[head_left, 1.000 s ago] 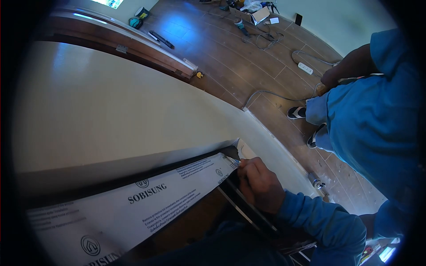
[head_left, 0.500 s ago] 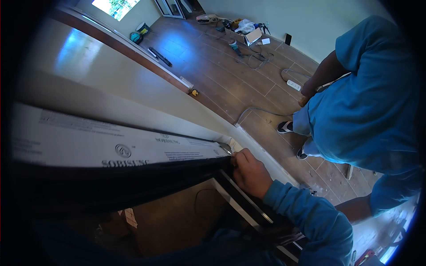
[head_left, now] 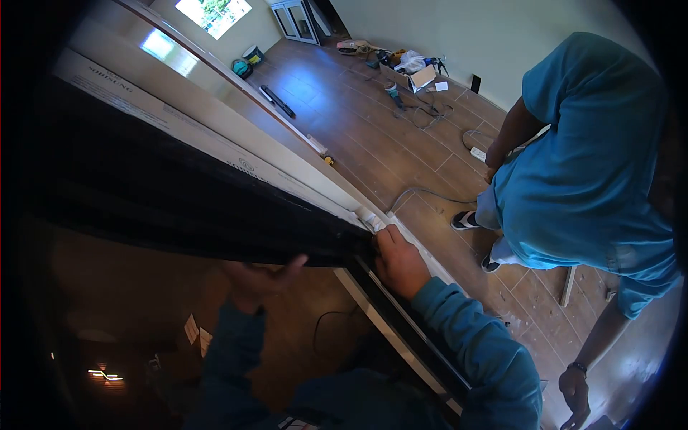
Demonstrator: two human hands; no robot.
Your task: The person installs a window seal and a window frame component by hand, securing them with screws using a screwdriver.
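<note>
A long dark frame [head_left: 215, 208] runs diagonally across the view, with printed white protective film [head_left: 165, 118] along its upper face. My right hand [head_left: 403, 264] is closed at the frame's right corner, its fingertips against the end of the film. Whatever lies inside those fingers is hidden. Lower down, my left hand [head_left: 261, 278] is in shadow beside the frame's lower edge, fingers stretched out and nothing seen in them. From the corner, a narrow dark bar with a pale side [head_left: 387, 326] slopes down to the right, passing under my right forearm.
A co-worker in a blue shirt [head_left: 584, 179] stands on the right, one hand [head_left: 573, 394] hanging low. On the wood-look floor [head_left: 373, 143] lie a cardboard box [head_left: 408, 77] with tools, a corded power tool [head_left: 394, 93], cables and a power strip [head_left: 478, 154]. A pale wall edge borders the frame.
My left hand has come into view under the frame. The view has turned, so the frame slants more steeply. My right hand stays at the corner; the shiny tip beside its fingers no longer shows.
</note>
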